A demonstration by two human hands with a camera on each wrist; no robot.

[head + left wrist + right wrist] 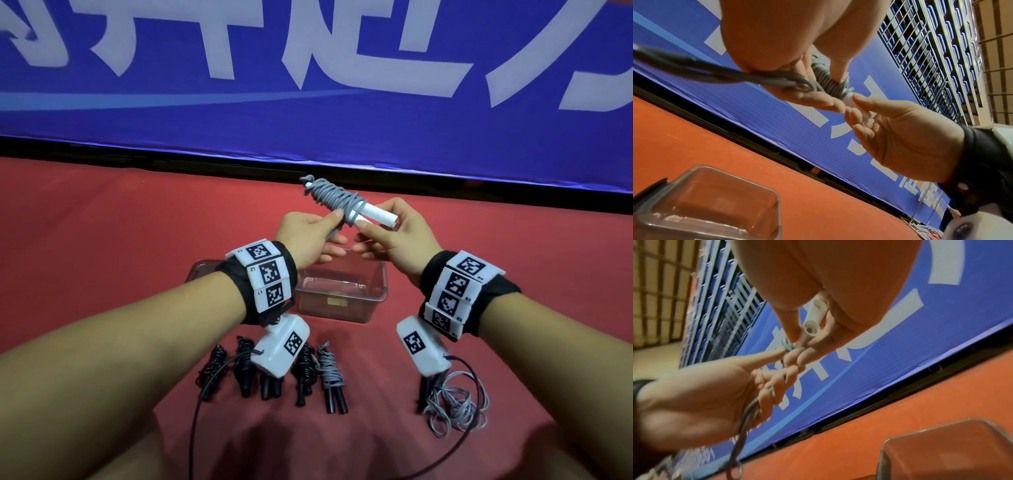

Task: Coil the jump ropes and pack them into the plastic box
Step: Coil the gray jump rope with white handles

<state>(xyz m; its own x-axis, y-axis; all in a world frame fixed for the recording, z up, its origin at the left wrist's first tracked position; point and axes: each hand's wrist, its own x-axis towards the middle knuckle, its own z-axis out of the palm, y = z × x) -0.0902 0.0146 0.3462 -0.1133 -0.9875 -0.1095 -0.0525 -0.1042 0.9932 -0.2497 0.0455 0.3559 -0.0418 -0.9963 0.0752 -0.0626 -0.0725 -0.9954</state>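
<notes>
A grey jump rope is wound round its two white handles and held in the air above a clear plastic box. My left hand pinches the coil with its thumb, and its curled fingers hold the rope's loose strands. My right hand grips the white handles near their ends. The coil ends right at the handles. The box stands on the red floor below both hands.
Several coiled black ropes and a coiled grey rope with black handles lie in a row in front of me. A loose grey rope sprawls at the right. A blue banner closes off the far side.
</notes>
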